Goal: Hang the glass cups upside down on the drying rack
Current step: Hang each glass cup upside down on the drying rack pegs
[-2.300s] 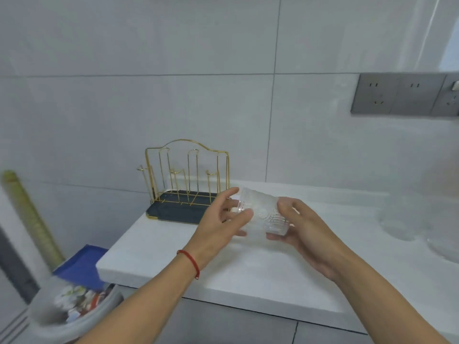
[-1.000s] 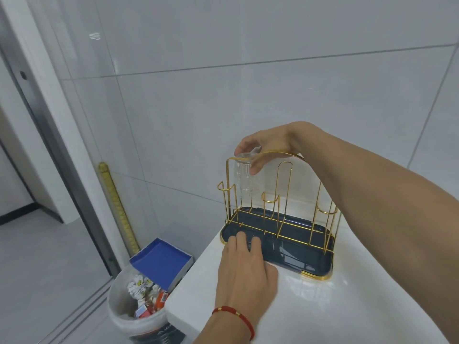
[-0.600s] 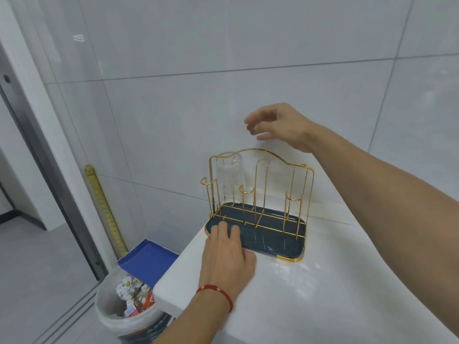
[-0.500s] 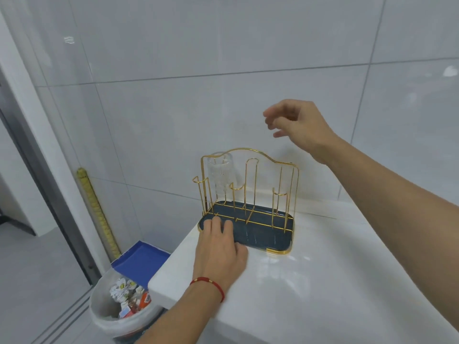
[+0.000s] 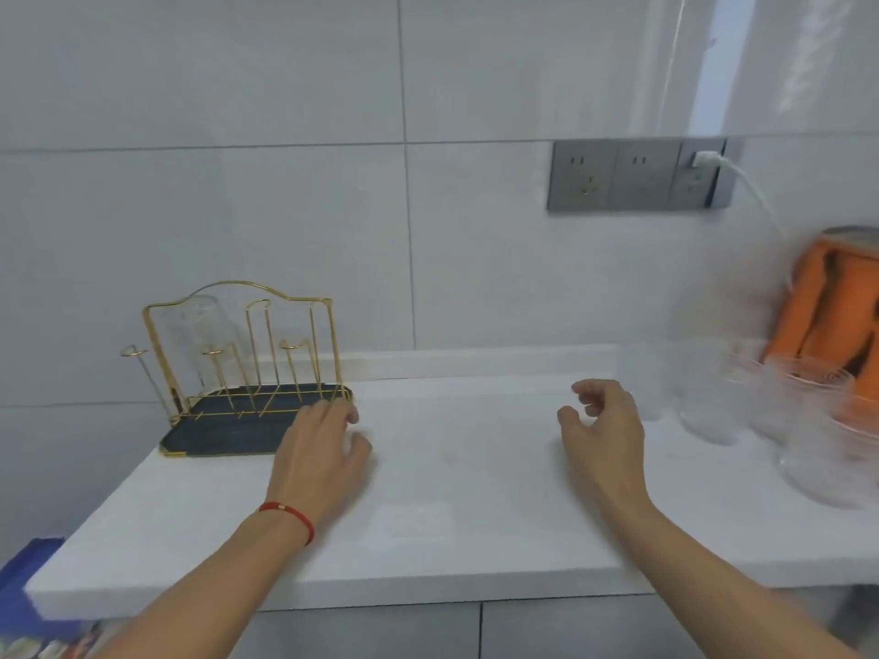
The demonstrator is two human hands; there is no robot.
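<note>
A gold wire drying rack (image 5: 290, 297) with a dark tray (image 5: 219, 435) stands at the counter's left end. One clear glass cup (image 5: 200, 325) hangs upside down on its back left prong. More clear glass cups (image 5: 708, 397) stand blurred at the right of the counter. My left hand (image 5: 318, 449) lies flat on the counter, fingertips at the tray's right corner, holding nothing. Over the counter, left of those cups, my right hand (image 5: 604, 425) hovers with fingers loosely curled and apart, and it is empty.
The white counter (image 5: 452, 492) ends at a front edge and a left edge. An orange object (image 5: 832, 311) stands behind the cups at far right. A grey socket strip (image 5: 637, 176) with a white cable is on the tiled wall. A blue box (image 5: 24, 592) shows below left.
My right hand let go of the cup, which stays hanging on the rack, and swung right toward the other cups. My view turned right. My left hand slid to the tray's right corner.
</note>
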